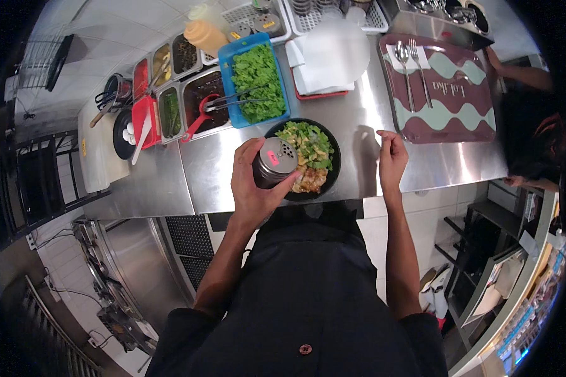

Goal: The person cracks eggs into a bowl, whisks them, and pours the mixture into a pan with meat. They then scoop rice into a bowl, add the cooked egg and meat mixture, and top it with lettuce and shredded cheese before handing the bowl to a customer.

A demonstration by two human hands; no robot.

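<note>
My left hand [249, 188] is wrapped round a shaker [280, 154] with a perforated metal lid and a small pink label. The shaker is slightly tilted, over the left side of a black bowl [338, 164]. Inside the bowl lie chopped green leaves [308, 141] and browned, sauced pieces [310, 180], partly covered by the shaker and my fingers. To the right of the bowl, my right hand [393, 160] hovers over the counter edge with its fingers loosely curled and nothing visible in them.
A blue tub of lettuce [255, 81] with tongs [233, 100] stands behind the bowl. Metal food pans [202, 94] sit to its left, napkins [321, 69] to its right. A patterned tray [443, 88] holds a spoon and fork. At the far right stands another person [528, 119].
</note>
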